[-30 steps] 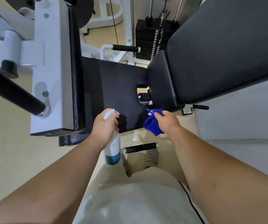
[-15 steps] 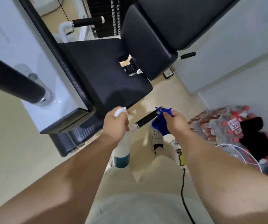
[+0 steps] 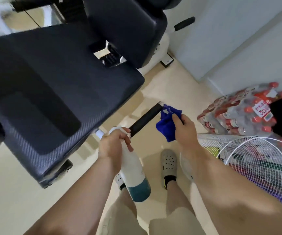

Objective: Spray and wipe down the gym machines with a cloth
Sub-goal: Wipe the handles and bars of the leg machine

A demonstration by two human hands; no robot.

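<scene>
I record that my right hand [image 3: 185,131] has left the dark padded seat [image 3: 52,82]; its curled fingers [image 3: 176,118] now pinch the bunched blue cloth [image 3: 166,126] against the tip of the black foam-sleeved handle bar [image 3: 145,118], which I judge is next for wiping. My left hand [image 3: 113,145] grips the neck of the white spray bottle [image 3: 133,173], just left of those fingers. To their right, a white wire fan guard [image 3: 255,167] and a pack of red-capped bottles [image 3: 238,112] crowd the floor.

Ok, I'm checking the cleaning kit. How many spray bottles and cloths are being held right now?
spray bottle, in left hand: 1
blue cloth, in right hand: 1
Total: 2
</scene>
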